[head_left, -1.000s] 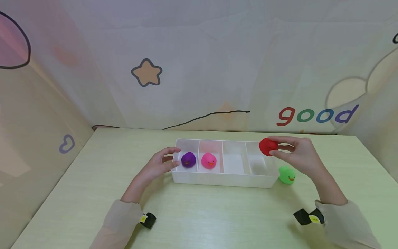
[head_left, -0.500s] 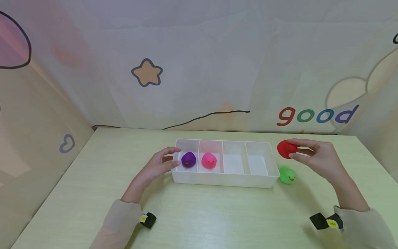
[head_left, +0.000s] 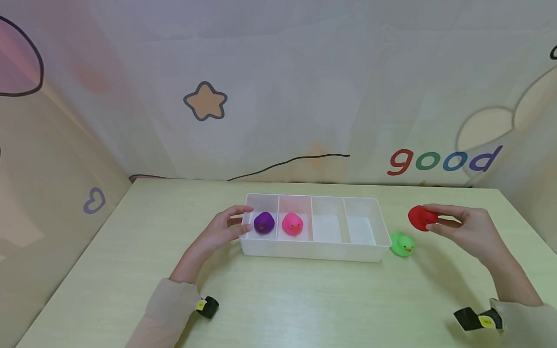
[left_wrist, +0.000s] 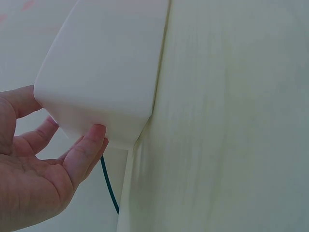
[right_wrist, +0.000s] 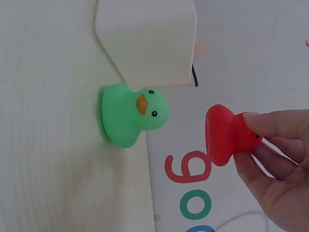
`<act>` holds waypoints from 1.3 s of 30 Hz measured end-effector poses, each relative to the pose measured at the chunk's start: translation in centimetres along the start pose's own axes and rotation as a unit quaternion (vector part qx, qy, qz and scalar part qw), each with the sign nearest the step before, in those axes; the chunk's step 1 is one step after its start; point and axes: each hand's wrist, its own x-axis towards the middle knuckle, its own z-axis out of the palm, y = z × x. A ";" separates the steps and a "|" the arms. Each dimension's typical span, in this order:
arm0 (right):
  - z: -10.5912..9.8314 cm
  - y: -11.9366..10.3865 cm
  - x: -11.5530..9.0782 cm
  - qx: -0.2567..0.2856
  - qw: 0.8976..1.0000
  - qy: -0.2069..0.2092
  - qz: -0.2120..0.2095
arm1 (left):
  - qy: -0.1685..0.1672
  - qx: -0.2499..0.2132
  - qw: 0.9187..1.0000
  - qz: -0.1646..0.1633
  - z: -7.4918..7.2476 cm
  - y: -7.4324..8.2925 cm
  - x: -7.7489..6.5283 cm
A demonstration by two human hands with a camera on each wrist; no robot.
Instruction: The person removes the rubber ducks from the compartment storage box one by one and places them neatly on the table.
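In the head view, my left hand (head_left: 226,225) grips the left end of a white four-section tray (head_left: 311,251), thumb and fingertips on its end wall. The left wrist view shows these fingers against the tray's end (left_wrist: 96,111). A purple toy duck (head_left: 264,223) sits in the leftmost section, a pink toy duck (head_left: 292,224) in the section beside it. My right hand (head_left: 467,229) pinches a red toy duck (head_left: 422,218) by the head between thumb and fingers, raised above the table right of the tray. A green toy duck (right_wrist: 123,116) stands close by the tray's right end.
The pale wooden table (head_left: 304,299) carries the tray. A printed cloth backdrop (head_left: 283,96) with a star and the word "good" rises behind the table and along its sides. A black wrist camera (head_left: 207,307) is on the left cuff.
My right hand has carried the red duck from over the tray's rightmost section to the right and slightly down, past the green duck. My left hand and the tray have stayed put.
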 end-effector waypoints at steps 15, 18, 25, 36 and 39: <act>0.2 2.0 -1.2 -0.041 0.998 -0.034 0.012 | 0.001 0.004 1.000 -0.006 -0.1 -0.1 0.0; 0.4 2.4 -1.2 -0.046 0.998 -0.047 0.014 | 0.002 0.005 1.000 -0.010 0.0 -0.1 0.0; 0.6 2.9 -1.2 -0.086 0.994 -0.063 0.018 | 0.001 0.002 1.000 -0.009 0.1 0.0 0.0; 0.5 3.3 -1.4 -0.121 0.988 -0.088 0.026 | 0.003 0.003 1.000 -0.009 0.0 0.0 0.0; 0.5 3.4 -1.5 -0.128 0.987 -0.089 0.027 | 0.004 0.003 1.000 -0.011 0.0 -0.1 0.0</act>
